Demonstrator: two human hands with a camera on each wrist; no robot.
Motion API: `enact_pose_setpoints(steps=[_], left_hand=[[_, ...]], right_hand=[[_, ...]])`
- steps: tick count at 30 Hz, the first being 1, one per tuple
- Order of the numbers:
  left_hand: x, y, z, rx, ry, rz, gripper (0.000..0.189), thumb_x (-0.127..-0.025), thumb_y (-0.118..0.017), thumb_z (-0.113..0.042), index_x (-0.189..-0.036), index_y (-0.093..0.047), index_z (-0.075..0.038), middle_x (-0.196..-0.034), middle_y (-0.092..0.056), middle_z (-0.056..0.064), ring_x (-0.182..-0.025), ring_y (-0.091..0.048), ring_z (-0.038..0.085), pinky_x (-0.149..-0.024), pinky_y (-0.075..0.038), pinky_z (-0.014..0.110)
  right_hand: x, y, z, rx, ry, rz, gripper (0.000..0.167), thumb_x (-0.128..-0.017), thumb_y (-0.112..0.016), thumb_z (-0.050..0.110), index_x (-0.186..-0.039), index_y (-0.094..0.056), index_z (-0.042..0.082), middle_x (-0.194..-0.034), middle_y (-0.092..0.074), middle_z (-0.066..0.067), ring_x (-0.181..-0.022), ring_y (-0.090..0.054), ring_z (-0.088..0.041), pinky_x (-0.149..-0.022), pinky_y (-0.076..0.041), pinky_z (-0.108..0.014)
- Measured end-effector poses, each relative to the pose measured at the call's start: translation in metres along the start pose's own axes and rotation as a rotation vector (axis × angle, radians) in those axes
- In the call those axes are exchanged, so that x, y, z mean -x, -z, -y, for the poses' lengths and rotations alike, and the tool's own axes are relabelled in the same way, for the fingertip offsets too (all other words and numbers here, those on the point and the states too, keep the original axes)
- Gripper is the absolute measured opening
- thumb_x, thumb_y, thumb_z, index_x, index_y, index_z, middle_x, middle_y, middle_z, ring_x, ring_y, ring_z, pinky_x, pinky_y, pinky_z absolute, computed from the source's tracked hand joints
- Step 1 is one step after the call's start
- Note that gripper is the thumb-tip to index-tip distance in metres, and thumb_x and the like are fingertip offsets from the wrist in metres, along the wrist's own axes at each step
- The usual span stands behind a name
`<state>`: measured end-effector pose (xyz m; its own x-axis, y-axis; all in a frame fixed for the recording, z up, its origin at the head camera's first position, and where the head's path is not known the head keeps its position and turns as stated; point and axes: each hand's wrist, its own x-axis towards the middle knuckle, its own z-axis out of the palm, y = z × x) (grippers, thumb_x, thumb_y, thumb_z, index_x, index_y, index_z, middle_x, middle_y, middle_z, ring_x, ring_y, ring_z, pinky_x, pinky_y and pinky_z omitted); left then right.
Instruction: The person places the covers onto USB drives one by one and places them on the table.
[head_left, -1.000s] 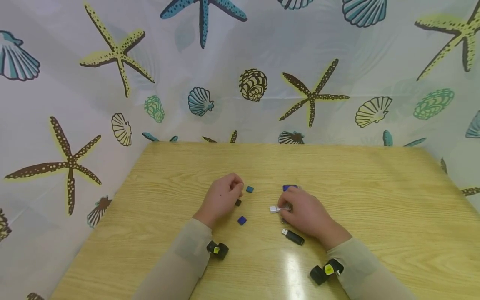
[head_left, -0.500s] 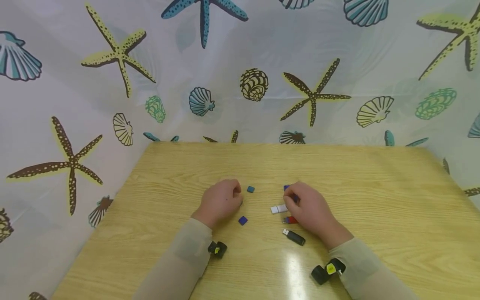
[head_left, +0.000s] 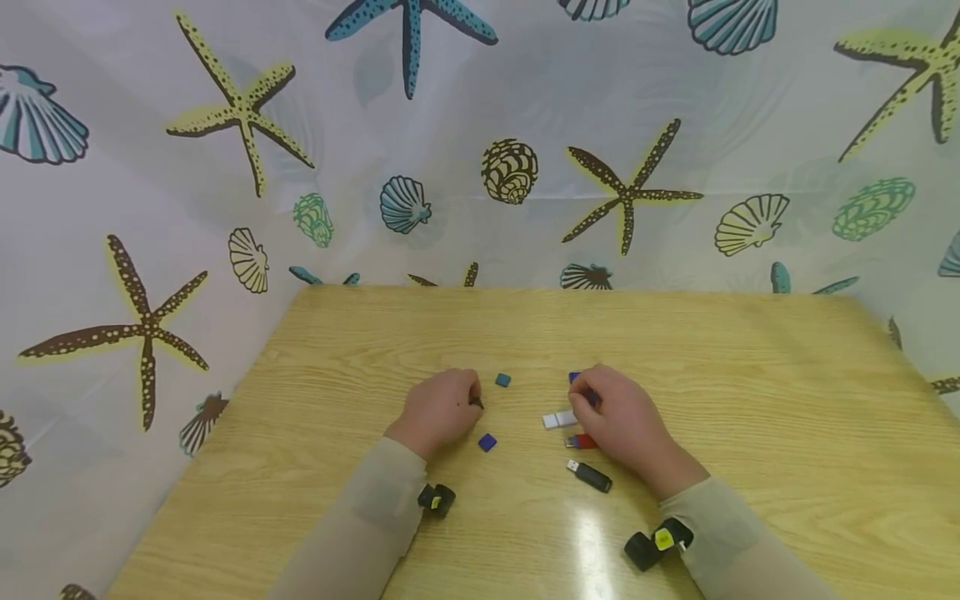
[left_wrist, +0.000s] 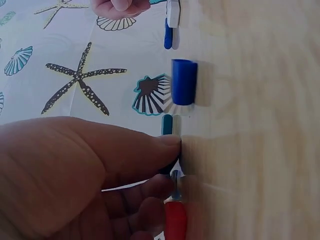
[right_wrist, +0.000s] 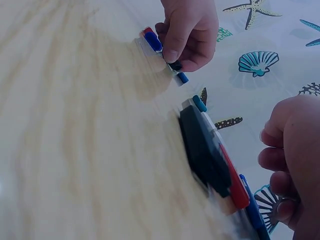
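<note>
My left hand pinches a small black cap between thumb and fingers, low over the table. Close to it lie a teal cap and a dark blue cap. A red piece shows beside my left fingers in the left wrist view; the hand hides it from the head view. My right hand has loosely curled fingers with nothing between them, above several USB sticks. Those are a white one, a red one and a blue one, all partly covered by the hand.
A black USB stick lies just in front of the right hand, its metal plug facing left. The wooden table meets a curtain printed with shells and starfish at its back and sides. Both wrists carry small black cameras.
My left hand has come down over the black cap, which lay on the table and is now in its fingers. My right hand has drawn back slightly from the white stick, exposing the red one.
</note>
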<state>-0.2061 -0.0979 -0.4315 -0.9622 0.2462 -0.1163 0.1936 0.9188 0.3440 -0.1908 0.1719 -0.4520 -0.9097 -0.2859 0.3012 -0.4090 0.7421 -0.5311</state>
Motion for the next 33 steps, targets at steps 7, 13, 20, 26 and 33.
enact_pose_setpoints(steps=[7, 13, 20, 26, 33], left_hand=[[0.000, 0.001, 0.000, 0.015, -0.020, 0.007, 0.006, -0.092, -0.067, -0.014, -0.093, -0.061, -0.017, -0.087, -0.058, -0.004, -0.076, -0.054, 0.017, -0.070, -0.045, 0.036], [0.000, 0.002, -0.004, 0.033, -0.021, -0.053, 0.007, -0.097, -0.066, -0.021, -0.096, -0.060, -0.017, -0.083, -0.059, -0.005, -0.072, -0.055, 0.016, -0.066, -0.046, 0.035], [0.000, 0.003, -0.006, 0.076, -0.029, -0.098, 0.008, -0.098, -0.066, -0.024, -0.099, -0.058, -0.020, -0.082, -0.059, -0.007, -0.070, -0.054, 0.016, -0.063, -0.044, 0.034], [-0.003, 0.000, -0.008, 0.097, -0.049, -0.118, 0.007, -0.098, -0.065, -0.024, -0.101, -0.060, -0.020, -0.082, -0.059, -0.007, -0.070, -0.055, 0.015, -0.063, -0.045, 0.033], [-0.003, -0.001, -0.008, 0.118, -0.041, -0.130, 0.008, -0.097, -0.065, -0.024, -0.104, -0.062, -0.020, -0.082, -0.059, -0.008, -0.070, -0.056, 0.014, -0.064, -0.046, 0.033]], right_hand=[[0.000, 0.000, 0.001, -0.007, 0.013, 0.004, 0.006, -0.094, -0.064, 0.016, -0.089, -0.066, 0.019, -0.083, -0.057, 0.007, -0.073, -0.050, -0.014, -0.068, -0.045, -0.034], [0.001, 0.002, 0.005, -0.027, 0.025, 0.059, 0.009, -0.095, -0.064, 0.019, -0.087, -0.064, 0.024, -0.077, -0.057, 0.012, -0.067, -0.052, -0.011, -0.065, -0.045, -0.032], [0.001, 0.009, 0.011, -0.021, 0.022, 0.198, 0.012, -0.097, -0.066, 0.027, -0.085, -0.064, 0.026, -0.062, -0.052, 0.014, -0.059, -0.049, -0.008, -0.059, -0.043, -0.030], [0.002, 0.023, 0.010, 0.048, 0.051, 0.320, 0.020, -0.097, -0.066, 0.033, -0.079, -0.060, 0.028, -0.062, -0.052, 0.015, -0.058, -0.048, -0.007, -0.059, -0.042, -0.029], [0.004, 0.036, 0.010, 0.090, 0.149, 0.433, 0.026, -0.094, -0.071, 0.035, -0.072, -0.057, 0.030, -0.061, -0.048, 0.018, -0.055, -0.043, -0.003, -0.055, -0.039, -0.025]])
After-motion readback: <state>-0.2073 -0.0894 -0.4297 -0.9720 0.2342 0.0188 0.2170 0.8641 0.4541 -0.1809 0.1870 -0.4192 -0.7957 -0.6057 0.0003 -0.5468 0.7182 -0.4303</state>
